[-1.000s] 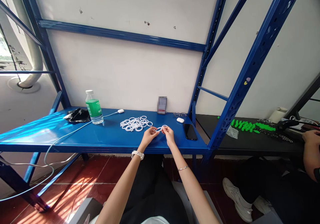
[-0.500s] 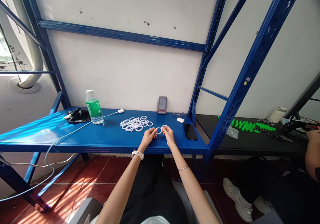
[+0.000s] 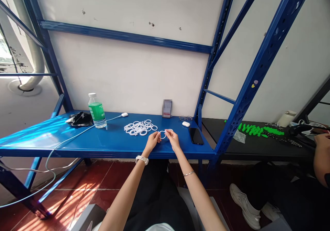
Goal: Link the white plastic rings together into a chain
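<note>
The head camera looked down on my two hands, close together above the front part of the blue desk (image 3: 110, 142). My left grip (image 3: 153, 140) was pinched narrow on the left side of a white ring (image 3: 163, 138), and my right grip (image 3: 173, 140) was pinched narrow at its right side, with fingertips covering part of it. The ring's opening faced up towards me, and it spanned side to side between my grips, roughly along the desk's front edge. It was just right of a loose heap of similar rings (image 3: 136, 131), and nearer to me.

Of the containers, the bottle (image 3: 97, 112) stood upright, its cap on, with clear liquid inside. Beside it lay a crumpled black bag (image 3: 79, 119); I could not tell its contents. The small white case (image 3: 186, 124) lay near the dark phone (image 3: 196, 136). A little clear bag (image 3: 239, 137) rested beyond, on the black desk (image 3: 232, 150).
</note>
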The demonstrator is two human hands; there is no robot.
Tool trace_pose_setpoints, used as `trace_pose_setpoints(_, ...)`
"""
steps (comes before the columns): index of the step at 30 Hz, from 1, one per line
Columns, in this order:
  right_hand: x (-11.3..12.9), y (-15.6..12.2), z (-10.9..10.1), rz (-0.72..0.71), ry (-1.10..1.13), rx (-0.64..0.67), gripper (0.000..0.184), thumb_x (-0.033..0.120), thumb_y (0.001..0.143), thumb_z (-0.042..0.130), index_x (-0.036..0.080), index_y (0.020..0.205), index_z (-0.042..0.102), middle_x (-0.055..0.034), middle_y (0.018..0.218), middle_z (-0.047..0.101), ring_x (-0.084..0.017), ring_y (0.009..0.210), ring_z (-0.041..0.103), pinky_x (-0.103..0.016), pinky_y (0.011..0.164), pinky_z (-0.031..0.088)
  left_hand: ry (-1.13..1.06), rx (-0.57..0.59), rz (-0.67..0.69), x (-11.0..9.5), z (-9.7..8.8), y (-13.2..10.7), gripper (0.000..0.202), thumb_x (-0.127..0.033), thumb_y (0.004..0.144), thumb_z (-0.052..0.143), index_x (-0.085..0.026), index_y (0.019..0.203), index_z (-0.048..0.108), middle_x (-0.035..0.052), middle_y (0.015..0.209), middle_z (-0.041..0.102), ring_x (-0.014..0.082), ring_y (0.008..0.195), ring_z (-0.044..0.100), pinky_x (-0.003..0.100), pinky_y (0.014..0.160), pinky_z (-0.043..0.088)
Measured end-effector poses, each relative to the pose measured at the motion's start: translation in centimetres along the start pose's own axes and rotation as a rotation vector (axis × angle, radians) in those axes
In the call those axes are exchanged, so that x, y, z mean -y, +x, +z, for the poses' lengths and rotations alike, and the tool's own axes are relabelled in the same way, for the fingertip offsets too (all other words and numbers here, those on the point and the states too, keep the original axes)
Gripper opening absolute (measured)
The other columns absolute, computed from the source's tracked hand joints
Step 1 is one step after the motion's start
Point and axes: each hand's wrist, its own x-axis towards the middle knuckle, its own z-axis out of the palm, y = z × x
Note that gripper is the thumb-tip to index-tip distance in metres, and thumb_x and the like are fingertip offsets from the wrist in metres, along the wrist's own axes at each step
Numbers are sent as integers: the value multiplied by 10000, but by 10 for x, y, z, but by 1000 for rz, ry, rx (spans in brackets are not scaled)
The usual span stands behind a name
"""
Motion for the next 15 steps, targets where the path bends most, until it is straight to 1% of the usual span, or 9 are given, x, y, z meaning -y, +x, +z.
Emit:
trace_pose_setpoints(4, -1, 0, -1, -25, -12, 28, 449, 566, 714, 733, 213, 991, 742, -77, 928, 731, -249, 888, 665, -337, 754, 497, -5, -11, -8, 2, 1, 1, 503, -678, 818, 496, -198, 675, 542, 8, 543, 613, 134, 481, 531, 256, 549, 424)
trace_pose_setpoints(7, -2, 0, 0, -34, -17, 23, 425, 576, 713, 734, 206, 921, 732, -68, 856, 722, -238, 836, 660, -334, 737, 495, -9, -20, -15, 2, 1, 1, 516, -686, 812, 500, -190, 680, 555, 7, 541, 604, 134, 487, 533, 258, 556, 425)
trace_pose_setpoints(9, -1, 0, 0, -37, -7, 14, 421, 585, 705, 740, 205, 886, 717, -57, 807, 709, -225, 797, 651, -328, 720, 492, -14, -18, -13, 2, 1, 1, 518, -685, 810, 509, -181, 717, 582, 4, 554, 606, 134, 496, 538, 258, 562, 428)
trace_pose_setpoints(11, -1, 0, 0, -39, 8, 1, 426, 593, 700, 743, 205, 873, 702, -48, 775, 695, -211, 760, 639, -319, 701, 489, -20, -3, -11, 1, 1, 1, 509, -673, 805, 538, -170, 790, 613, 3, 582, 619, 135, 512, 548, 258, 569, 430)
trace_pose_setpoints(13, -1, 0, 0, -40, 18, -15, 431, 601, 695, 745, 207, 860, 688, -40, 754, 681, -199, 728, 624, -310, 681, 484, -26, 18, -21, 0, 0, 0, 513, -656, 787, 588, -159, 901, 638, 4, 615, 638, 140, 534, 564, 259, 578, 436)
trace_pose_setpoints(15, -2, 0, 1, -41, 24, -35, 433, 605, 684, 749, 209, 839, 671, -33, 739, 668, -190, 704, 612, -303, 664, 478, -24, 26, -37, -1, 0, -1, 558, -637, 757, 646, -146, 1022, 645, 6, 638, 654, 149, 560, 587, 262, 589, 449)
